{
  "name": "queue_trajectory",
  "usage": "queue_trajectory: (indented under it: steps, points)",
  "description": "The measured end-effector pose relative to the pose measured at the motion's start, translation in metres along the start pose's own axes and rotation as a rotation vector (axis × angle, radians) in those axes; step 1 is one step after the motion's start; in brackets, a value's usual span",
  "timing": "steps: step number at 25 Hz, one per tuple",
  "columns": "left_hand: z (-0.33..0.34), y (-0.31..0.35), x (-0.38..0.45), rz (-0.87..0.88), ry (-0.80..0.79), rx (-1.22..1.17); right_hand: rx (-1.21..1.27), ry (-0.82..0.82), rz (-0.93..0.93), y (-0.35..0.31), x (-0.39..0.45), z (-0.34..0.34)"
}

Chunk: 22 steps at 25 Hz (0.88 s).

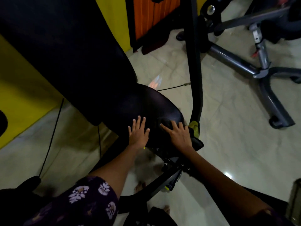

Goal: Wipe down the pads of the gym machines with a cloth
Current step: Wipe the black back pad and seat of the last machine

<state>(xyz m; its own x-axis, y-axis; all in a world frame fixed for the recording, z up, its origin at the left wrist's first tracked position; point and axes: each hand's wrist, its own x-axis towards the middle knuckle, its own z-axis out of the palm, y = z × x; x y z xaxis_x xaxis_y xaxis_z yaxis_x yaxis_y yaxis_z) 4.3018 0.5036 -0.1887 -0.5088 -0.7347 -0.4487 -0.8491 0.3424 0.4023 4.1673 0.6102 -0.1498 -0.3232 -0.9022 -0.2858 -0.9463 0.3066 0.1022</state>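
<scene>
My fingers point(138, 123) on the left hand point(138, 133) are spread and lie flat on the black seat pad point(146, 103), just left of the frame's centre; they hold nothing and only brace me. A little to the right, my right hand point(177, 134) lies with its fingers fanned out over the dark cloth point(166, 123), pressing it onto the near right edge of the same pad. A dark end of the cloth hangs off the pad below my wrist, and a yellow-green fold point(194, 128) of it shows just right of my hand, close against the curved black frame bar point(196, 88).

What could go wrong, as I judge it: I am pressing the cloth, not gripping it, so a quick stroke could leave it bunched or let it slide off the rounded edge to the tiled floor point(228, 119). The hanging end may catch on the bar or on the bracket under the seat. My left palm could slip on the slick pad if I lean hard. The big back pad point(65, 46) in the upper left is near my head when I bend in, and the thin cable point(52, 136) at the lower left could snag my sleeve.

As for containers, I see none I can be sure of; a dim upright shape at the lower right edge is too dark to tell.
</scene>
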Motion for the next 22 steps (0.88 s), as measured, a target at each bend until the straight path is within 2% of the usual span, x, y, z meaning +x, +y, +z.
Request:
queue_trajectory:
  steps: [3, 7, 11, 14, 16, 19, 21, 22]
  points:
    - [0.005, 0.003, 0.003, 0.027, 0.035, 0.012, 0.009, -0.005, 0.112, 0.002, 0.026, -0.005]
    - [0.018, 0.004, 0.004, 0.001, 0.131, -0.035, -0.018, -0.008, 0.107, 0.006, 0.066, -0.005]
    - [0.027, 0.022, 0.001, -0.105, 0.244, -0.135, -0.022, 0.025, 0.078, 0.016, 0.114, -0.009]
    - [0.033, 0.051, 0.012, -0.339, 0.33, -0.29, 0.013, 0.009, 0.007, 0.032, 0.165, -0.008]
    - [0.035, 0.074, 0.016, -0.568, 0.343, -0.4, 0.085, -0.015, -0.05, 0.044, 0.192, -0.01]
    - [0.05, 0.119, 0.019, -0.937, 0.432, -0.614, 0.147, -0.024, -0.234, 0.059, 0.201, -0.009]
    - [0.054, 0.137, 0.025, -1.086, 0.594, -0.792, 0.112, 0.105, -0.434, 0.069, 0.181, 0.0]
    - [0.054, 0.14, 0.029, -1.121, 0.667, -0.802, 0.083, 0.172, -0.535, 0.073, 0.169, 0.003]
